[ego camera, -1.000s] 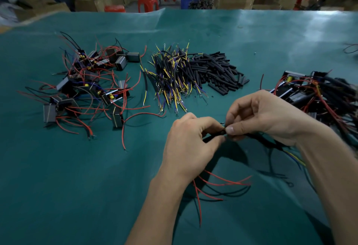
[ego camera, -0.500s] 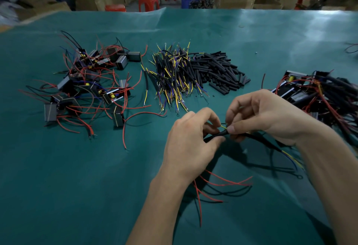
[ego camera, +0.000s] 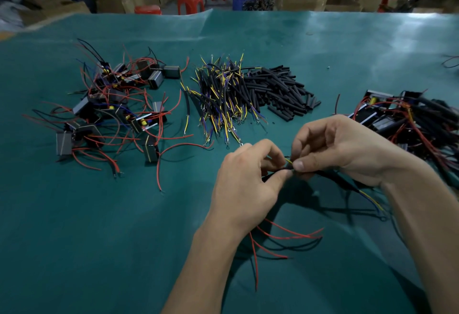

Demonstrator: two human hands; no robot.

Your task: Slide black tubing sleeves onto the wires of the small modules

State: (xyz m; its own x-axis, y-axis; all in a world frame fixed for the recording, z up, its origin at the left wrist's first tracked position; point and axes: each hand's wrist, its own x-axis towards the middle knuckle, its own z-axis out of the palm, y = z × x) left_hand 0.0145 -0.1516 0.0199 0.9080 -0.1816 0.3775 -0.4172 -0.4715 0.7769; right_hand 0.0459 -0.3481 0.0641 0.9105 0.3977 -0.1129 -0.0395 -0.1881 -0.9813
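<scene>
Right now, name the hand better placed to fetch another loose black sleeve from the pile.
Probably the right hand. The pile of loose black sleeves lies just beyond its knuckles, and it pinches only the black sleeve. The left hand holds the wires, red leads trailing beneath.

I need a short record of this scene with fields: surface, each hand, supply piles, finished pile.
surface: green mat
left hand: pinches a black sleeve near its end
right hand: pinches the yellow wire at the sleeve mouth
loose sleeves: heap at far centre
sleeved wires: heap just left of the loose sleeves
modules with red wires: pile at far left
sleeved modules: pile at right
</scene>
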